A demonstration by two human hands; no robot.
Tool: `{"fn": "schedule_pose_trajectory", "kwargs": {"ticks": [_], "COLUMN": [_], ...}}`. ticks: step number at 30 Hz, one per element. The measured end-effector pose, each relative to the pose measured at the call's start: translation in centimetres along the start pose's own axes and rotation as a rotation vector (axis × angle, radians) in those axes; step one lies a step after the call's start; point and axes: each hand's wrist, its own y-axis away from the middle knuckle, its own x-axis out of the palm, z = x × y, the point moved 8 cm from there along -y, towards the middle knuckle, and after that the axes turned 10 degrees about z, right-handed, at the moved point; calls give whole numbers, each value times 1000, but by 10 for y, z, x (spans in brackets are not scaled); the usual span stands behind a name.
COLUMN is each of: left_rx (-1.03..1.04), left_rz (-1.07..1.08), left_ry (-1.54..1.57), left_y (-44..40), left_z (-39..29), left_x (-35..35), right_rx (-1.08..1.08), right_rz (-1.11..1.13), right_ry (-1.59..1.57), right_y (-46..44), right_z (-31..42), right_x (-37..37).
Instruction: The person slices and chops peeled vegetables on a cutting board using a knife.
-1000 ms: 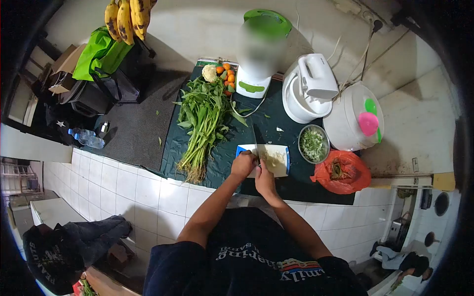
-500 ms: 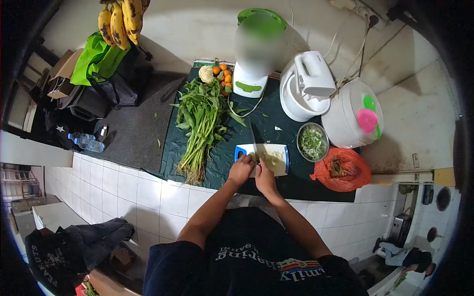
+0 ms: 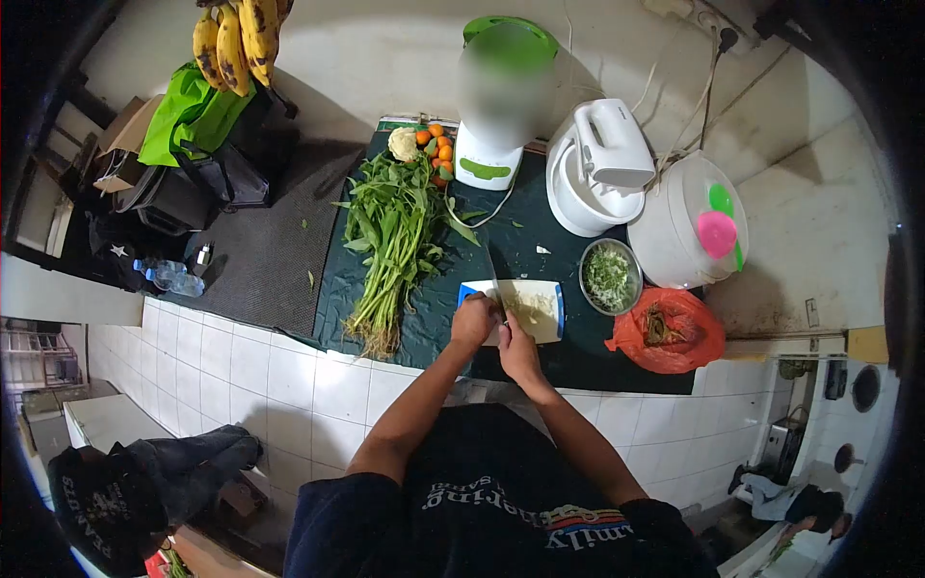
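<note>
A kitchen knife [image 3: 495,268] points away from me over the left part of a white cutting board [image 3: 546,328] with blue ends. My right hand [image 3: 518,353] is closed round its handle. Close against the blade's left side, my left hand [image 3: 474,320] is curled over the board's left end; its fingers are closed, and whatever they hold is hidden. Pale chopped bits [image 3: 530,306] lie on the board, right of the blade. A metal bowl [image 3: 585,297] to the right contains chopped green and white pieces [image 3: 607,274].
Leafy greens [image 3: 390,226], cauliflower [image 3: 403,144] and orange produce [image 3: 444,152] lie left. Behind stand a blender [image 3: 488,159] and stand mixer [image 3: 607,159]. An orange plastic bag [image 3: 689,347] sits right, near a white container [image 3: 674,222]. Two people [image 3: 116,501] [image 3: 814,506] are farther off.
My left hand has shifted slightly forward and curled more over the board's left end. My right hand and the knife stay almost in place.
</note>
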Motion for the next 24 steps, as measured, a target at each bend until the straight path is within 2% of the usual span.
{"fn": "schedule_pose_trajectory", "kwargs": {"ticks": [7, 12, 13, 15, 18, 22, 24], "left_rx": [12, 41, -8, -60, -74, -17, 18], "left_rz": [-8, -59, -43, -27, -20, -38, -40], "left_ry": [-85, -95, -67, -37, -91, -92, -128], "left_y": [3, 9, 8, 7, 3, 9, 10], "left_z": [-9, -14, -12, -6, 0, -7, -12], "left_x": [-3, -5, -6, -4, 1, -3, -5], "right_rx": [-15, 112, 111, -81, -87, -78, 26], "right_rz": [-38, 35, 32, -118, -109, -129, -45], "right_ry": [28, 17, 17, 12, 32, 41, 50], "right_y": [7, -11, -11, -3, 11, 13, 1], "right_z": [-2, -1, -6, 5, 2, -1, -8], "right_x": [7, 3, 5, -4, -1, 4, 8]}}
